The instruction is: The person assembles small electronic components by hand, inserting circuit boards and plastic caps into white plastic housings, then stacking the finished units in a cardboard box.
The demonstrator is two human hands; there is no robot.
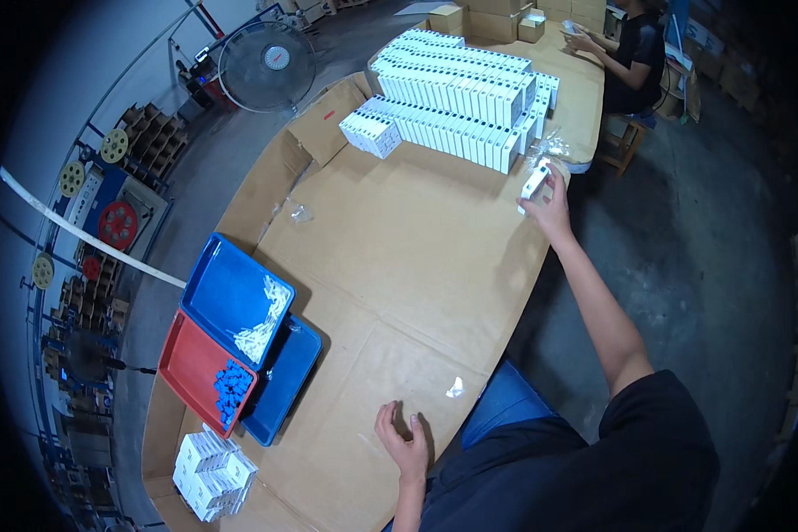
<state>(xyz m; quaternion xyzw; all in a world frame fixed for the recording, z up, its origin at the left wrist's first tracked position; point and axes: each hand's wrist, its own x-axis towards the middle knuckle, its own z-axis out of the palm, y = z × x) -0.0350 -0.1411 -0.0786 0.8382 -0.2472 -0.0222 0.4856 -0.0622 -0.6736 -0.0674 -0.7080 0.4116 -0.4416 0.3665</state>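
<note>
My right hand (551,206) reaches out to the far right edge of the cardboard-covered table, fingers closed around a small white box-shaped unit (535,182) with dark marks. Just beyond it lie crumpled clear plastic bags (551,146). Left of that hand stand long rows of similar white units (457,133), packed side by side. My left hand (405,441) rests low over the near part of the table, its fingers apart and curved, holding nothing. A small white scrap (455,387) lies to its right.
At the left are a blue tray (213,275) with small white pieces, a red tray (183,350) with small blue pieces, and another blue tray (284,390) partly underneath. White boxes (211,474) are stacked nearby. Across the table sits another person (634,62); a large fan (270,62) stands behind.
</note>
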